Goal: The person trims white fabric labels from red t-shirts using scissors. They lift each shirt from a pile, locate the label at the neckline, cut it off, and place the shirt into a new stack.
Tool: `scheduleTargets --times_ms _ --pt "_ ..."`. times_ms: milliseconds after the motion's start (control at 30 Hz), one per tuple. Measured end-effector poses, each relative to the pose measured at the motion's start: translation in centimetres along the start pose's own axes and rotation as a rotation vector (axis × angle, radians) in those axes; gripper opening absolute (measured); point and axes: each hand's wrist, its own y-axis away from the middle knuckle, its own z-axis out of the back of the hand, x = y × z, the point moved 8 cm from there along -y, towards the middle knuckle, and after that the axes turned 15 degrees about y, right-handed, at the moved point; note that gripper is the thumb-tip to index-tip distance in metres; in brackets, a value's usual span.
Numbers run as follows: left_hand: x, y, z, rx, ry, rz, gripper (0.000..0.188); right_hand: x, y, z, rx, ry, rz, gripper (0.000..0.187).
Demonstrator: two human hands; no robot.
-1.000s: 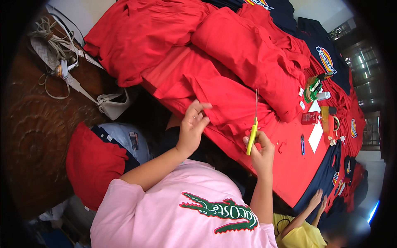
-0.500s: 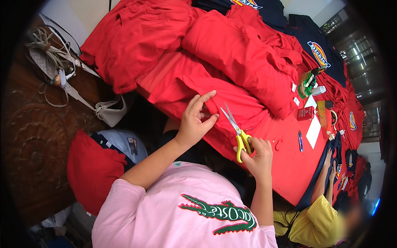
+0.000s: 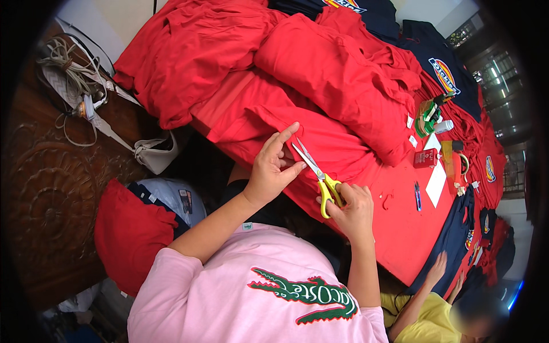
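My right hand (image 3: 353, 210) grips yellow-handled scissors (image 3: 327, 188), with its fingers around the handle loops. The blades are slightly parted and point up and left, their tips beside my left fingers. My left hand (image 3: 271, 171) is at the near edge of a red garment (image 3: 320, 137), pinching its cloth. Its index finger and thumb reach out either side of the blade tips, and the other fingers are curled in. Any thread between them is too small to make out.
Red garments (image 3: 337, 74) are heaped at the back of the red-covered table (image 3: 394, 240). A small blue tool (image 3: 417, 196), white paper (image 3: 436, 186), red box (image 3: 425, 158) and green tape dispenser (image 3: 427, 119) lie right. A co-worker's hand (image 3: 438, 268) is over navy cloth. Cables (image 3: 68, 63) lie left.
The scissors have moved left and up, their tips now close to my left fingers, and the blades look less parted. The co-worker's hands have drawn back toward the front.
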Motion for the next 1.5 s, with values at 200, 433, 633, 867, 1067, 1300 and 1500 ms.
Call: scheduleTargets --times_ms 200,433,633,867,1067,1300,1500 --pt "0.1 0.1 -0.1 -0.011 0.076 0.009 0.081 -0.3 0.3 -0.7 0.024 -0.067 -0.015 0.035" --pt "1.2 0.1 0.8 -0.037 0.129 0.020 0.070 -1.3 1.3 -1.9 0.042 -0.105 -0.066 0.031" --pt "0.8 0.7 0.0 -0.094 0.266 0.028 0.071 0.0 0.5 -0.8 0.001 -0.136 -0.056 0.034" --pt "3.4 7.4 -5.0 0.058 0.263 0.496 0.087 -0.2 -0.8 -5.8 0.034 -1.153 -0.621 0.018" --pt "2.9 6.4 2.7 -0.281 0.281 0.276 0.064 -1.8 1.4 -3.3 0.088 -0.887 -0.534 0.018" --pt "2.2 7.3 10.6 -0.449 0.428 0.041 0.060 -5.3 5.0 -2.8 0.427 -0.657 -0.612 0.018" --pt "2.7 7.8 11.4 -0.489 0.436 0.029 0.051 -5.3 2.6 -1.3 0.181 -0.755 -0.587 0.015"
